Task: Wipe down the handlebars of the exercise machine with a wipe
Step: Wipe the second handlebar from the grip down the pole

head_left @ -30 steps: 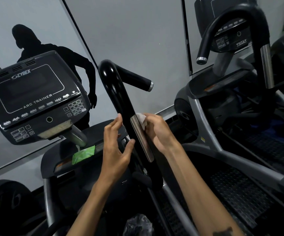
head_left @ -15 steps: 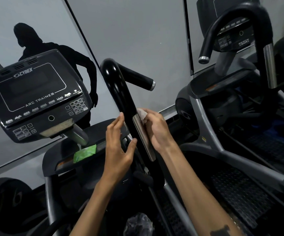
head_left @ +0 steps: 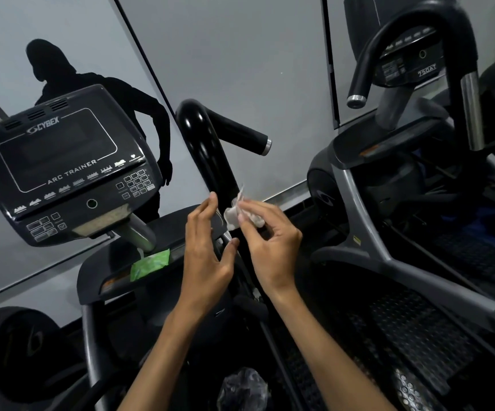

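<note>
Lightly pinching the limp, crumpled wipe (head_left: 238, 216) in right hand (head_left: 270, 247) fingertips — left hand (head_left: 207, 253) spread, empty — beside the slick, rigid handlebar (head_left: 210, 149).

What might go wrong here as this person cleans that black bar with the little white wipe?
The wipe is crumpled small and held only by the right hand fingertips, so it may slip and fall into the machine below. Bunched like that, it touches only a narrow strip of the handlebar and may miss parts. The left hand hovers open beside the bar, not steadying it.
</note>
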Tool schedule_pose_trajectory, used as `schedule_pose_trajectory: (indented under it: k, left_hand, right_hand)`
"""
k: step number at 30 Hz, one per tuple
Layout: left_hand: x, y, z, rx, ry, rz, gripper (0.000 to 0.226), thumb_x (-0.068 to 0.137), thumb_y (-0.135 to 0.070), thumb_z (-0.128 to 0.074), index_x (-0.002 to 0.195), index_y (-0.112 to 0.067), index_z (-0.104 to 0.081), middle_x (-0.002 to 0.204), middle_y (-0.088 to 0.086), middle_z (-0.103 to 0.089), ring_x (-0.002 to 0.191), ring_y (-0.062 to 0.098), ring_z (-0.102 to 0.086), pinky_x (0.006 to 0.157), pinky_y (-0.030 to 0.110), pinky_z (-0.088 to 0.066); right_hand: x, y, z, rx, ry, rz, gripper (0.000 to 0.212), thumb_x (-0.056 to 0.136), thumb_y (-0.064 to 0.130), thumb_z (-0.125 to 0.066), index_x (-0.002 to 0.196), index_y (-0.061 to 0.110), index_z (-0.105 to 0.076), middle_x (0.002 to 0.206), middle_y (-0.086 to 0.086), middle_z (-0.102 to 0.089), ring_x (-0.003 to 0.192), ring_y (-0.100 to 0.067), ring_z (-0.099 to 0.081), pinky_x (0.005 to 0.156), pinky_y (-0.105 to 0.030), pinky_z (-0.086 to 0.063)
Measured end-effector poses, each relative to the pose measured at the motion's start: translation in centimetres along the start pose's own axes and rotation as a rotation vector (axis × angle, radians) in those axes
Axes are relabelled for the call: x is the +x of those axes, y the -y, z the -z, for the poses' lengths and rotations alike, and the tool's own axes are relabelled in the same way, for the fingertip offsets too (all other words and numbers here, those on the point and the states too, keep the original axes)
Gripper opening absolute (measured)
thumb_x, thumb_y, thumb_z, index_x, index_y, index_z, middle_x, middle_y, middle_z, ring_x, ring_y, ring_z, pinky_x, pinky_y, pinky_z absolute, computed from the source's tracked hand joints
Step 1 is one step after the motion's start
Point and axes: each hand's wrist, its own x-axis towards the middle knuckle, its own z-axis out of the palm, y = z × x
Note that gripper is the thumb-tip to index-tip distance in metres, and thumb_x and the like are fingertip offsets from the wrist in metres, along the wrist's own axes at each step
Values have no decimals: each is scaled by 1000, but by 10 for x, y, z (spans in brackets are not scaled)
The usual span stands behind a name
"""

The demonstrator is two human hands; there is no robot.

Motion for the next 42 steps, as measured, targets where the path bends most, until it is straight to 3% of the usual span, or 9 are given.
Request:
schedule_pose_trajectory:
  k: [5, 14, 20, 25, 30, 33, 35, 39, 42]
  left_hand:
    - [2, 0, 3, 20, 11, -18, 85, 81, 8, -70, 152, -21, -32, 146, -6, -39, 140, 15, -39, 111, 50, -42]
    - [-2, -4, 8, 20, 93, 3, 98, 72, 20, -56, 156, -19, -25, 154, -4, -32, 145, 14, -32, 121, 31, -29]
    - [-4, -12, 5, -42, 115, 49, 95, 76, 20, -58, 158, -13, -21, 156, 1, -29, 147, 0, -24, 117, 13, -23]
    - [-5, -20, 9, -105, 124, 70, 98, 72, 19, -52, 159, -13, -18, 148, -23, -25, 134, -23, -23, 102, -2, -24]
    - [-4, -19, 12, -194, 99, 110, 91, 73, 6, -46, 158, -18, -24, 145, -27, -35, 133, -18, -34, 104, 5, -31]
    - [-5, -11, 18, -260, 137, 118, 89, 74, -4, -43, 158, -29, -25, 154, -11, -40, 143, 10, -39, 114, 39, -39]
    - [-4, -9, 18, -283, 144, 112, 88, 75, -4, -42, 158, -28, -25, 153, -6, -42, 141, 17, -42, 111, 48, -42]
    - [-4, -15, 13, -325, 109, 123, 80, 78, -3, -41, 156, -16, -28, 142, -21, -43, 125, -11, -46, 96, 10, -41]
    - [-4, -15, 14, -358, 119, 111, 76, 81, -8, -39, 156, -17, -28, 147, -23, -38, 136, -10, -37, 104, 8, -33]
  right_hand:
    - [16, -2, 1, 49, -43, -71, 20, 88, 5, -77, 107, 10, -80, 105, -1, -74, 99, -10, -71, 83, -14, -53]
    - [-6, -10, -3, -198, -78, 222, 20, 89, 5, -77, 109, 9, -79, 108, -8, -65, 99, -15, -65, 86, -20, -55]
    - [-7, 0, -16, -262, -84, 276, 22, 94, 8, -72, 115, 11, -77, 109, -3, -68, 100, -20, -64, 83, -25, -57]
    - [-1, -5, -6, -170, -123, 180, 21, 90, 4, -76, 111, 8, -78, 106, -2, -70, 98, -14, -69, 83, -27, -59]
    - [-7, 1, -15, -261, -93, 298, 19, 92, 7, -71, 109, 9, -79, 107, -2, -71, 97, -18, -65, 85, -19, -55]
    - [-14, -14, -6, -307, -110, 376, 15, 93, 7, -72, 106, 8, -80, 105, -5, -71, 92, -21, -66, 77, -34, -59]
    - [-7, -17, -5, -291, -131, 344, 16, 92, 5, -75, 107, 7, -79, 103, -5, -71, 92, -22, -67, 74, -36, -59]
    - [-5, -3, -17, -362, -115, 371, 18, 91, 3, -74, 108, 4, -79, 104, -7, -72, 94, -17, -62, 83, -19, -54]
    - [-19, -9, -12, -415, -73, 446, 15, 93, 6, -70, 105, 2, -79, 103, -10, -72, 95, -19, -62, 83, -23, -56]
